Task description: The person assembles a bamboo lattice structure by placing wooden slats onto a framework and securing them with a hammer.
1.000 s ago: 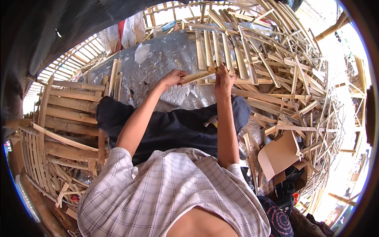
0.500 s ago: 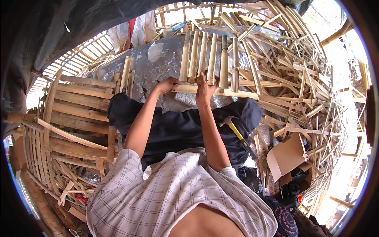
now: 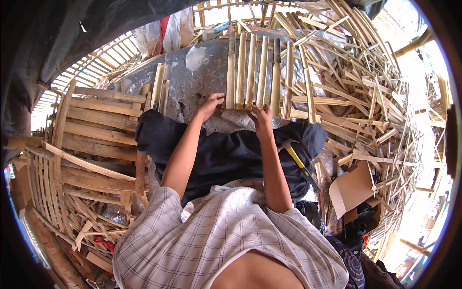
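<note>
Several upright bamboo slats [image 3: 251, 70] lie side by side in front of me. Their near ends rest across a crosswise bamboo strip [image 3: 299, 114], which shows mainly at its right part. My left hand [image 3: 210, 107] is closed at the strip's left end, beside the leftmost slat; its fingertips are partly hidden. With fingers pinched, my right hand [image 3: 263, 118] grips the near end of a middle slat, right above the strip. A black cloth [image 3: 221, 154] covers my lap, and a claw hammer [image 3: 301, 166] with a yellow and black handle lies on it at the right.
A big heap of split bamboo pieces [image 3: 356, 96] fills the right side. An opened cardboard box [image 3: 353, 188] stands at the lower right. On the left is a slatted bamboo frame [image 3: 103, 127]. A grey sheet [image 3: 197, 72] lies beneath the slats.
The crosswise strip, visible before in front of the slats, is now mostly under their near ends. My right hand has shifted slightly right and nearer; my left hand stays by the strip's end.
</note>
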Motion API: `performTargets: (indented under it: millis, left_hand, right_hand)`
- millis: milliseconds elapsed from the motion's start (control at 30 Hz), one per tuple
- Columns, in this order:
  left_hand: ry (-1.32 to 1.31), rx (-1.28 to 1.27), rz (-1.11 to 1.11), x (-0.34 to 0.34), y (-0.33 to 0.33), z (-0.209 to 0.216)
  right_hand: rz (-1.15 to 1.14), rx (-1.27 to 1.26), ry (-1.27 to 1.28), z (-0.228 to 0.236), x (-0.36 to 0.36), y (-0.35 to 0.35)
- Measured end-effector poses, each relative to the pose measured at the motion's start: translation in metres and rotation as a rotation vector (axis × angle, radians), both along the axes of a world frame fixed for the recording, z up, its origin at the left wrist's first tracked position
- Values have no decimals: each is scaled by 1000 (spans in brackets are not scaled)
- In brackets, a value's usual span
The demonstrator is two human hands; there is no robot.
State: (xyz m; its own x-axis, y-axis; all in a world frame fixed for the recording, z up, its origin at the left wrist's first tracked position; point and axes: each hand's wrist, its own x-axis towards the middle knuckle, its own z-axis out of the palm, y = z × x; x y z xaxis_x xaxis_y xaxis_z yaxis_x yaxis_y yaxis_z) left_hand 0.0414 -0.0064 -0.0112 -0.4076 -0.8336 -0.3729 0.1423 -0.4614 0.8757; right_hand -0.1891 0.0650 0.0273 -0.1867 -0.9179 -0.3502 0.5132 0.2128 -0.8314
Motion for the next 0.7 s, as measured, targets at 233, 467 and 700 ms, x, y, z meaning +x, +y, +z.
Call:
performTargets:
  millis: [233,467,700]
  left_hand:
    - [-16,-14,10,-8,9,3]
    - [-274,-237,190,-8,19,-15]
    - [-304,-315,185,-9,12,-22]
  right_hand:
    - [188,50,545,5,-26,-3]
    - [152,-46,708,47,-37,22]
    - [132,-286,1268,72,-95,59]
